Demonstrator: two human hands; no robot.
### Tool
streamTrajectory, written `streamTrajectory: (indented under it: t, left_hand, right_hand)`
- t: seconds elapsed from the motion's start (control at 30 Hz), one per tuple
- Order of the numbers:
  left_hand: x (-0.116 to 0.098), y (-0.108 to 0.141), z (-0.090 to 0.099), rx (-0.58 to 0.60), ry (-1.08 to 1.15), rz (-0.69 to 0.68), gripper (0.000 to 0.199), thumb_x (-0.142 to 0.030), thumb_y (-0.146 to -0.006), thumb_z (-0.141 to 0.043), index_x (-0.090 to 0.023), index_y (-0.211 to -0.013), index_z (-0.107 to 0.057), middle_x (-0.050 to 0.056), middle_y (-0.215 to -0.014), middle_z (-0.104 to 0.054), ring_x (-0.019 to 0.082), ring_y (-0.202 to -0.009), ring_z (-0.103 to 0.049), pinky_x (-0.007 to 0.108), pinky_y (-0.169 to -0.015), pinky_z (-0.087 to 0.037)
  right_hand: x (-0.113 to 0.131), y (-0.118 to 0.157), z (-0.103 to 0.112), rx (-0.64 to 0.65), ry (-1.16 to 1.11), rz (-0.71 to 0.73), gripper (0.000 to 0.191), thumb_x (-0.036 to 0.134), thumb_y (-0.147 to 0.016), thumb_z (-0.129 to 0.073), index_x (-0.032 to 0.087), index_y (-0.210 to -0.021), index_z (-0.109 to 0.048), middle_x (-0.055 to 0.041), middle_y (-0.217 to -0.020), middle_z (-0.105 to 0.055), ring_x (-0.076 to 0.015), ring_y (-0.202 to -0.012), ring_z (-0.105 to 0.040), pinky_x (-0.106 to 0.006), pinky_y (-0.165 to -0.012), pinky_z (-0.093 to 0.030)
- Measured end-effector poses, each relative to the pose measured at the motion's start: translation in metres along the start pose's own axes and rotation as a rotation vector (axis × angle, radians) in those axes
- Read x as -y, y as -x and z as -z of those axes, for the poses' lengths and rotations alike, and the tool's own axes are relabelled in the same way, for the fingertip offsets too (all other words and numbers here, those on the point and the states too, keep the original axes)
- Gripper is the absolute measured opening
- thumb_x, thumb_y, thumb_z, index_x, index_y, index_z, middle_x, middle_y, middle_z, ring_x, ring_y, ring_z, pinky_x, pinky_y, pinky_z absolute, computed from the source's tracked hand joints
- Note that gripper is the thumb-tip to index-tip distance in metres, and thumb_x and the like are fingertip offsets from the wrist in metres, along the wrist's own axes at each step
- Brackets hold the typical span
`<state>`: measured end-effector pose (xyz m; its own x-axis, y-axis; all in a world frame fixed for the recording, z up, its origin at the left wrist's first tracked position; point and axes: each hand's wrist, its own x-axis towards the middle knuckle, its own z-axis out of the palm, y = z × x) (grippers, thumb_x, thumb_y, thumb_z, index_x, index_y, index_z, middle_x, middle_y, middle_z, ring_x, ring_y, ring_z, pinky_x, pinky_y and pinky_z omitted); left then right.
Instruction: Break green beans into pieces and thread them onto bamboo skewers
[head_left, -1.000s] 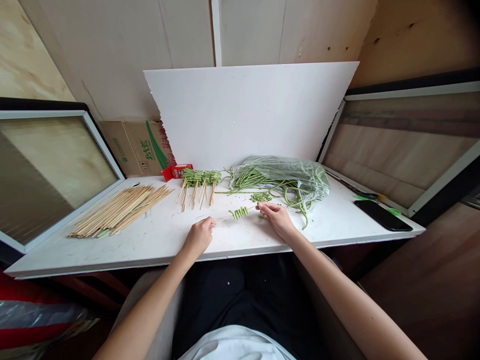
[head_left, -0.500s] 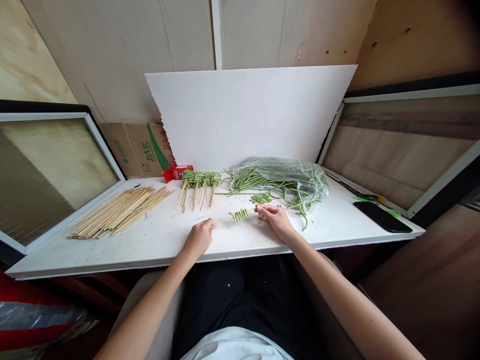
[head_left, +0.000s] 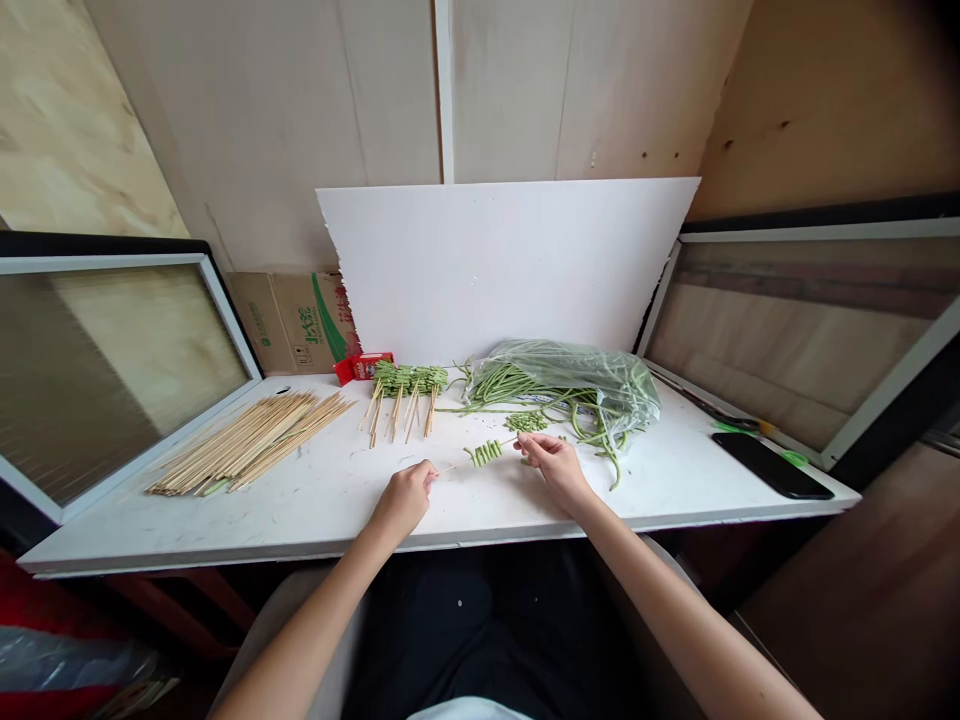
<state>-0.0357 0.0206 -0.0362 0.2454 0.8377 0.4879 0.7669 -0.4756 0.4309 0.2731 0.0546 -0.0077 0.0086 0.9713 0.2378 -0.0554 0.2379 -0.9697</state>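
My left hand (head_left: 407, 497) is closed on one end of a thin wooden skewer. Green bean pieces (head_left: 486, 453) are threaded in a row along its middle. At the skewer's other end my right hand (head_left: 553, 466) pinches near the tip; whether it also holds a bean piece is too small to tell. Just behind that hand lies a small pile of cut bean bits (head_left: 525, 421). Long green beans (head_left: 510, 383) spill from a clear plastic bag (head_left: 630, 385). Several filled bean skewers (head_left: 409, 380) lie together at the back, their sticks pointing forward.
Many bare skewers (head_left: 244, 440) are heaped on the left of the white table (head_left: 315, 520). A red box (head_left: 367, 366) and a cardboard carton (head_left: 296, 320) stand behind. A black phone (head_left: 772, 465) lies at the right, near framed glass panels on both sides.
The camera view has tilted upward, so the scene sits lower in the picture. Both hands still hold the skewer, nearly unchanged relative to the table.
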Motion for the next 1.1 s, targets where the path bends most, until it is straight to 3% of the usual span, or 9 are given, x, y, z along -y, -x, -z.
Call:
streamTrajectory:
  t: [0.17,0.33,0.57,0.97,1.1]
  left_hand:
    - [0.0004,0.0004,-0.0011,0.013,0.000,0.017,0.023,-0.003,-0.090,-0.047,-0.021,-0.083,-0.060,0.002,-0.073,-0.065,0.017,-0.067,-0.061,0.026,-0.064,-0.043]
    - [0.0036,0.0006,-0.0036,0.002,0.003,0.026,0.024,0.000,-0.088,-0.050,-0.022,-0.085,-0.062,0.004,-0.081,-0.071,0.019,-0.076,-0.068,0.025,-0.066,-0.045]
    - [0.0030,-0.0002,-0.0022,0.010,-0.022,0.023,0.027,0.003,-0.084,-0.051,-0.021,-0.085,-0.062,0.005,-0.082,-0.073,0.019,-0.076,-0.069,0.025,-0.067,-0.047]
    - [0.0051,0.0009,-0.0031,0.023,-0.022,0.025,0.026,0.002,-0.085,-0.051,-0.021,-0.086,-0.061,0.006,-0.087,-0.074,0.021,-0.082,-0.071,0.027,-0.069,-0.049]
    - [0.0049,0.0014,-0.0044,0.034,0.000,0.003,0.028,0.004,-0.083,-0.049,-0.021,-0.087,-0.061,0.007,-0.088,-0.074,0.021,-0.084,-0.072,0.027,-0.070,-0.050]
  right_hand:
    - [0.0006,0.0038,-0.0045,-0.035,0.001,0.006,0.042,0.066,-0.075,-0.084,0.024,-0.078,-0.081,-0.0096,-0.087,-0.078,-0.0266,-0.083,-0.066,-0.038,-0.073,-0.049]
    - [0.0007,0.0043,-0.0059,-0.032,0.020,0.012,0.042,0.066,-0.076,-0.083,0.024,-0.075,-0.079,-0.0097,-0.086,-0.077,-0.0268,-0.081,-0.065,-0.038,-0.073,-0.048]
    - [0.0003,0.0041,-0.0053,-0.027,0.032,0.023,0.045,0.066,-0.077,-0.083,0.021,-0.083,-0.082,-0.0103,-0.090,-0.078,-0.0233,-0.077,-0.061,-0.037,-0.075,-0.048]
    - [0.0007,0.0054,-0.0045,-0.005,0.084,0.035,0.046,0.066,-0.079,-0.081,0.021,-0.085,-0.083,-0.0103,-0.090,-0.079,-0.0266,-0.086,-0.067,-0.037,-0.079,-0.050]
    - [-0.0034,0.0061,-0.0083,0.054,0.059,0.043,0.041,0.061,-0.078,-0.084,0.021,-0.085,-0.082,-0.0098,-0.092,-0.080,-0.0271,-0.090,-0.070,-0.037,-0.084,-0.052]
